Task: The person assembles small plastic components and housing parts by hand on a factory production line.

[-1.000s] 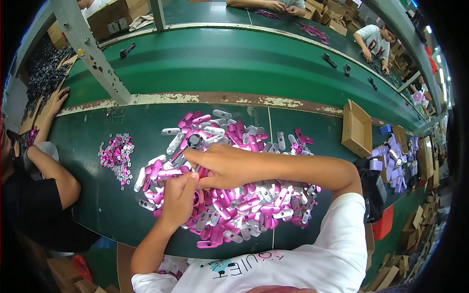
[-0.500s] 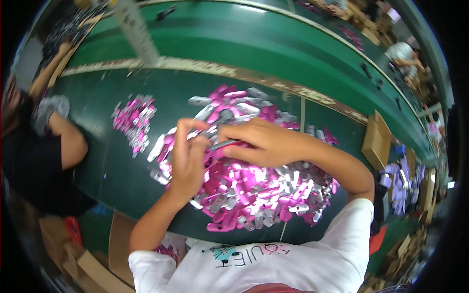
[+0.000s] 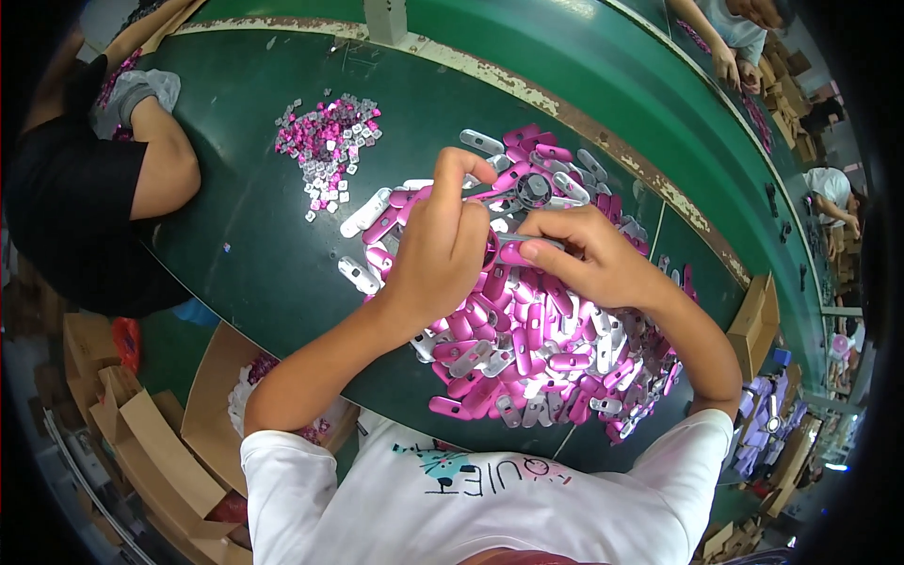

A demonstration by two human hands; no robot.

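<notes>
Step in hand looks like close two-handed work on one pink shell [image 3: 515, 252], probably fitting or seating it; can't confirm which. Right hand [image 3: 589, 252] grips the shell, thumb on the near side, fingers curled over the top, a grey edge showing under them. Left hand [image 3: 443, 250] is bent up close beside it, index hooked, inner fingertips hidden; a pink ring [image 3: 491, 250] shows at its edge, but can't tell if it's pinched or joined to the shell. Work sits above the far half of the loose shell pile [image 3: 535, 325], on the green table [image 3: 254, 254]. Dark round-headed part [image 3: 534, 190] lies just beyond the hands. Small square pieces [image 3: 325, 141] are heaped off to the left, well apart. Next move, my read: right hold steady, shell aligned, left fingers pressing without knocking the pile.
</notes>
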